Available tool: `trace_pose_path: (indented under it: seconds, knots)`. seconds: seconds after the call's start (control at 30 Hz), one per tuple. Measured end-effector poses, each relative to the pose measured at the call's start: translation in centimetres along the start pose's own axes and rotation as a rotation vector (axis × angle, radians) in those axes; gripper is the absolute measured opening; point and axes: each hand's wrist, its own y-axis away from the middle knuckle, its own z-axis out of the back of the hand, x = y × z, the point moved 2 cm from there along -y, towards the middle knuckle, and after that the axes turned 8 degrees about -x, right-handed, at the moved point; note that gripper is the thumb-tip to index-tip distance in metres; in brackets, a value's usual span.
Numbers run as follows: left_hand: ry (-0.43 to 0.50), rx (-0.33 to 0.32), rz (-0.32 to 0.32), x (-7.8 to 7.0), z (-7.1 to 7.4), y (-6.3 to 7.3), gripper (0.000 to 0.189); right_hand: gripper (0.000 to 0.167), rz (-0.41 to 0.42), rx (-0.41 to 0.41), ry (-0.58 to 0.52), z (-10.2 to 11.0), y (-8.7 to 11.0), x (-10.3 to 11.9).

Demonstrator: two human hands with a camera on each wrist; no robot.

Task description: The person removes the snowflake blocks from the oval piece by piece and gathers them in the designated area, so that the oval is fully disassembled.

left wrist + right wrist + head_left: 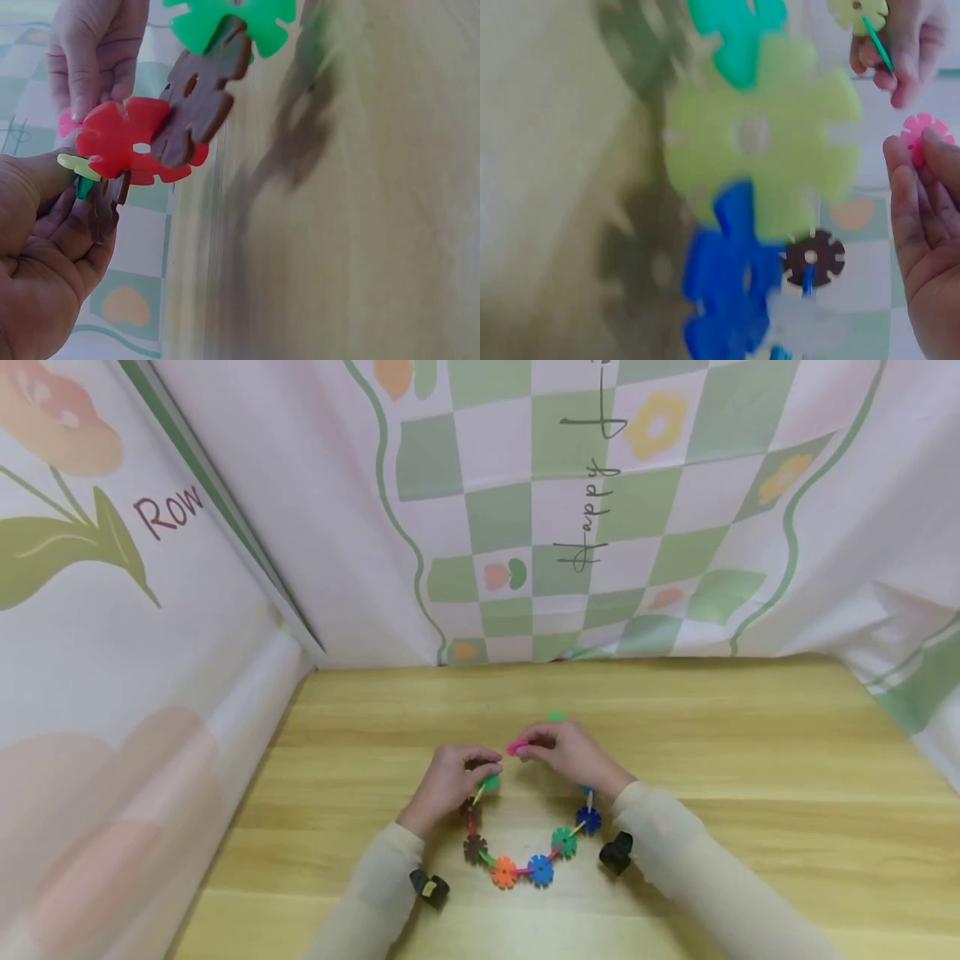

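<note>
Below the frame's centre, the left hand (452, 777) pinched the chain (505, 872) by its green disc (491, 782), the right hand (570, 753) a pink disc (516, 747); squaring the 2 discs' slots seemed wise.

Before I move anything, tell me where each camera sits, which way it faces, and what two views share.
Head: worn on the head, facing forward and down at the table; left hand, right hand and sleeves show.
Left wrist: worn there, facing the left hand's work and a red disc; both hands show.
Right wrist: worn there, facing the right hand and a blurred yellow disc; both hands show.
Shared: head and right wrist views show the right hand holding a pink disc.
</note>
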Motion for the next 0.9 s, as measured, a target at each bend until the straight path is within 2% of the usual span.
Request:
trace_pose_path:
  seconds: [0.1, 0.2, 0.33, 0.47, 0.67, 0.8, 0.9]
  knots:
    - [0.008, 0.004, 0.024, 0.1, 0.1, 0.1, 0.019, 0.015, -0.083, -0.039, 0.008, 1.1, -0.3, -0.9]
    - [0.013, 0.006, 0.026, 0.2, 0.1, 0.2, 0.019, 0.018, -0.15, -0.112, 0.067, 2.7, -0.7, -2.2]
    - [0.014, 0.007, 0.029, 0.1, 0.2, 0.4, 0.02, 0.021, -0.177, -0.203, 0.203, 4.9, -1.2, -4.2]
    - [0.015, 0.003, 0.045, 0.1, 0.2, 0.5, 0.02, 0.026, -0.224, -0.216, 0.289, 6.3, -1.5, -5.7]
    - [0.021, -0.005, 0.046, 0.6, -0.2, 0.6, 0.019, 0.025, -0.329, -0.161, 0.313, 6.8, -1.8, -6.7]
    - [0.022, -0.011, 0.039, 0.8, -0.2, 0.5, 0.02, 0.024, -0.351, -0.149, 0.336, 6.7, -2.1, -6.9]
    - [0.035, -0.017, 0.047, 0.7, 0.1, 0.4, 0.02, 0.023, -0.35, -0.175, 0.379, 6.9, -2.5, -7.1]
